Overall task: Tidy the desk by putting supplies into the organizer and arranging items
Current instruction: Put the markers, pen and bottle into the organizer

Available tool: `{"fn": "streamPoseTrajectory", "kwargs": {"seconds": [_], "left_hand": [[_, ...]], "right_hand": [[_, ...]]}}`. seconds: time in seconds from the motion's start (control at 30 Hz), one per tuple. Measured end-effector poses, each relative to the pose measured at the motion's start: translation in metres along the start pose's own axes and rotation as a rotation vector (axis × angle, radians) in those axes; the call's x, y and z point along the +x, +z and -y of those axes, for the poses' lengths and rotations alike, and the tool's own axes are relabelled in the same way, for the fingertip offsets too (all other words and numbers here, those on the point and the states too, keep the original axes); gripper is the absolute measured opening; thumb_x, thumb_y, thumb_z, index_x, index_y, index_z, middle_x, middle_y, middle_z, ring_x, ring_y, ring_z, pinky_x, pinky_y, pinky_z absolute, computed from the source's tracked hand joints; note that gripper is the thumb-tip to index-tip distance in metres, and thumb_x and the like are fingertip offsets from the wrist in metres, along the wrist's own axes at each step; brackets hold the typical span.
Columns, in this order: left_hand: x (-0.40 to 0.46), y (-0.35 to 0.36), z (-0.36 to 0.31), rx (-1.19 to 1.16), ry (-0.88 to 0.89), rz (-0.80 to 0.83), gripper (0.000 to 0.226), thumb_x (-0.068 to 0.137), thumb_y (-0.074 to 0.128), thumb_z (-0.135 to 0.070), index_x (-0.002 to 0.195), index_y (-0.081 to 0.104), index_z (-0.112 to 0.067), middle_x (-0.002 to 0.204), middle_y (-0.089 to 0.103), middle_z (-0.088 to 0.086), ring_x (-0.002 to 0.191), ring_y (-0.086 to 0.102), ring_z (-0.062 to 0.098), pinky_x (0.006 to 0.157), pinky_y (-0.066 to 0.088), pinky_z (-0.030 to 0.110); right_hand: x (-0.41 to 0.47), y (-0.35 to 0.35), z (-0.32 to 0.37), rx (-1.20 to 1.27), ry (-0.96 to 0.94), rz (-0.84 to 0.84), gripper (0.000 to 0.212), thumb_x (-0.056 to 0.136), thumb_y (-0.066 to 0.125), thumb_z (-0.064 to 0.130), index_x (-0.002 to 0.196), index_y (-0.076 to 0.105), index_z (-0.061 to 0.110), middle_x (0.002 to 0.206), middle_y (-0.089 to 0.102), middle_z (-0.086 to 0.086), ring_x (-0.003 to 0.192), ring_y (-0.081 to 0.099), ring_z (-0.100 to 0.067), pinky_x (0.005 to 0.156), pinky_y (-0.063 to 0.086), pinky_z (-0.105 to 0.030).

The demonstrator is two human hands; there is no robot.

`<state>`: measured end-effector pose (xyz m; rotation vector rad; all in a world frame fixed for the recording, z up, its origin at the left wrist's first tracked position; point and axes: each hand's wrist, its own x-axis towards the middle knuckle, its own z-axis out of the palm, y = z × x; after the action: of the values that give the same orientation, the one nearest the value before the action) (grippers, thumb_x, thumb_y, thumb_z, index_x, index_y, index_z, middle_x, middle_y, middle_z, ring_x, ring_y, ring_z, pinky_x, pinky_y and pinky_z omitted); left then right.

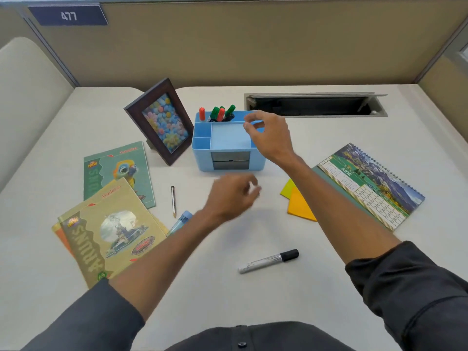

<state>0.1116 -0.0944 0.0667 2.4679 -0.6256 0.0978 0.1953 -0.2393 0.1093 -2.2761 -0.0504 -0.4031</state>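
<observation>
Two bare hands reach over the tabletop [316, 153]. The right hand [269, 138] hovers at the 3 o'clock rim of the blue organizer [228, 153], its thumb and forefinger curved toward each other with a gap between them; nothing is visibly held. The left hand [233, 196] is blurred, just in front of the organizer's grey drawers, fingers loosely curled and apparently empty.

Five markers with red and green caps [219, 114] stand upright in the organizer's back compartment, at its 12 o'clock side. A black-capped marker [269, 260] lies on the tabletop at 6 o'clock from the organizer, well apart from it. A pencil [173, 201] lies at about 7 o'clock, and just below it a blue-capped tube [181, 221] is partly hidden by the left forearm.

At 9 o'clock a dark picture frame [159, 121] stands tilted, just beside the organizer. Notebooks [111, 224] overlap at 8 o'clock. Yellow and orange sticky notes [298, 203] lie at 4 o'clock, touching a desk calendar [372, 186].
</observation>
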Motion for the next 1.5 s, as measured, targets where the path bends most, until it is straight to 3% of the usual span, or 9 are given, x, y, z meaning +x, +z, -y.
{"fn": "streamPoseTrajectory", "kwargs": {"seconds": [0.13, 0.33, 0.67, 0.77, 0.9, 1.07, 1.3, 1.5], "left_hand": [[-0.035, 0.037, -0.023, 0.012, 0.085, 0.279, 0.026, 0.089, 0.056, -0.049, 0.099, 0.067, -0.028, 0.085, 0.065, -0.008, 0.080, 0.059, 0.014, 0.063, 0.035, 0.026], [-0.062, 0.060, -0.039, 0.048, 0.112, 0.452, 0.044, 0.086, 0.056, -0.059, 0.108, 0.066, -0.022, 0.101, 0.062, -0.006, 0.087, 0.057, 0.014, 0.066, 0.041, 0.029], [-0.073, 0.066, -0.051, 0.091, 0.174, 0.507, 0.026, 0.086, 0.056, -0.035, 0.096, 0.066, -0.014, 0.093, 0.058, 0.000, 0.085, 0.057, 0.022, 0.060, 0.039, 0.031], [-0.066, 0.057, -0.046, 0.069, 0.135, 0.450, 0.027, 0.085, 0.057, -0.036, 0.098, 0.068, -0.015, 0.093, 0.060, -0.001, 0.083, 0.058, 0.021, 0.060, 0.039, 0.030], [-0.047, 0.035, -0.032, -0.003, 0.056, 0.248, 0.026, 0.086, 0.059, -0.041, 0.097, 0.071, -0.021, 0.091, 0.063, -0.006, 0.079, 0.060, 0.017, 0.060, 0.045, 0.031], [-0.022, 0.006, -0.014, -0.151, -0.042, -0.058, 0.021, 0.079, 0.066, -0.038, 0.084, 0.073, -0.019, 0.075, 0.065, -0.006, 0.066, 0.059, 0.014, 0.061, 0.051, 0.039], [0.005, -0.025, 0.003, -0.192, -0.049, -0.322, 0.028, 0.083, 0.072, -0.035, 0.099, 0.073, -0.012, 0.085, 0.068, -0.002, 0.073, 0.061, 0.009, 0.061, 0.056, 0.032], [0.012, -0.036, 0.005, -0.208, -0.007, -0.382, 0.025, 0.084, 0.071, -0.028, 0.101, 0.072, -0.009, 0.087, 0.066, 0.002, 0.075, 0.061, 0.013, 0.063, 0.056, 0.026]], "right_hand": [[-0.014, -0.009, -0.006, 0.003, 0.005, -0.005, 0.021, 0.091, 0.062, 0.032, 0.103, 0.072, 0.018, 0.095, 0.070, 0.014, 0.080, 0.067, -0.005, 0.078, 0.057, -0.032], [-0.034, -0.020, -0.014, 0.003, 0.012, 0.003, 0.019, 0.091, 0.062, 0.030, 0.103, 0.072, 0.019, 0.095, 0.069, 0.014, 0.080, 0.066, -0.006, 0.077, 0.058, -0.033], [-0.057, -0.020, -0.031, 0.018, 0.071, 0.058, 0.020, 0.091, 0.063, 0.034, 0.105, 0.072, 0.022, 0.097, 0.070, 0.014, 0.081, 0.067, -0.007, 0.078, 0.058, -0.036], [-0.057, -0.021, -0.033, 0.002, 0.068, 0.105, 0.019, 0.091, 0.062, 0.036, 0.103, 0.071, 0.025, 0.093, 0.067, 0.018, 0.078, 0.066, -0.004, 0.078, 0.058, -0.038], [-0.057, -0.027, -0.033, -0.055, 0.077, 0.204, 0.021, 0.089, 0.062, 0.043, 0.098, 0.073, 0.028, 0.091, 0.070, 0.016, 0.075, 0.065, -0.003, 0.078, 0.058, -0.040], [-0.058, -0.035, -0.026, -0.096, 0.112, 0.429, 0.047, 0.079, 0.061, 0.066, 0.095, 0.077, 0.024, 0.093, 0.072, 0.009, 0.076, 0.063, -0.007, 0.073, 0.055, -0.033], [-0.054, -0.036, -0.011, 0.130, 0.079, 0.458, 0.021, 0.084, 0.073, 0.037, 0.095, 0.075, 0.018, 0.087, 0.072, 0.005, 0.069, 0.068, -0.013, 0.062, 0.054, -0.023], [-0.041, -0.027, 0.005, 0.293, 0.048, 0.435, 0.028, 0.086, 0.071, 0.030, 0.111, 0.070, 0.016, 0.094, 0.071, 0.002, 0.079, 0.070, -0.012, 0.063, 0.056, -0.019]]}}
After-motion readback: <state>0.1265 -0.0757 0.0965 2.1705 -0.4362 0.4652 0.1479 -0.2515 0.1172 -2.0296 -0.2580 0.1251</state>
